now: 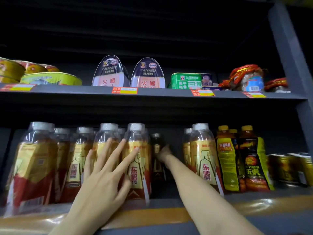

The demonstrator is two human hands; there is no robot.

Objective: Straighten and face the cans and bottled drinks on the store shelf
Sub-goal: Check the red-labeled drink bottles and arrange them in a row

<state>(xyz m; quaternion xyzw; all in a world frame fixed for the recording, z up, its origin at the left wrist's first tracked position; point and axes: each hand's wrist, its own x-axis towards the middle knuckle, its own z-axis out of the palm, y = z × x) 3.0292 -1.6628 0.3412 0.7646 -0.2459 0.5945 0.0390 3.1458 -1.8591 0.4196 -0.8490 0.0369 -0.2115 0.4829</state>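
A row of red-and-gold drink bottles (137, 160) with clear caps stands on the lower shelf (254, 200). My left hand (103, 173) lies flat against the fronts of two middle bottles, fingers spread and straight. My right arm reaches deep into a gap in the row, and my right hand (163, 152) grips a dark bottle (156, 141) standing far back; its fingers are blurred and partly hidden. Another red-and-gold bottle (204, 156) stands to the right of the gap.
Yellow-and-black Tiger drink bottles (252, 160) and dark cans (288, 168) fill the lower shelf's right end. The upper shelf (160, 94) holds canned ham (148, 73), a green tin (186, 81), flat fish cans (50, 78) and red-wrapped jars (249, 78). A grey upright post (291, 48) bounds the right side.
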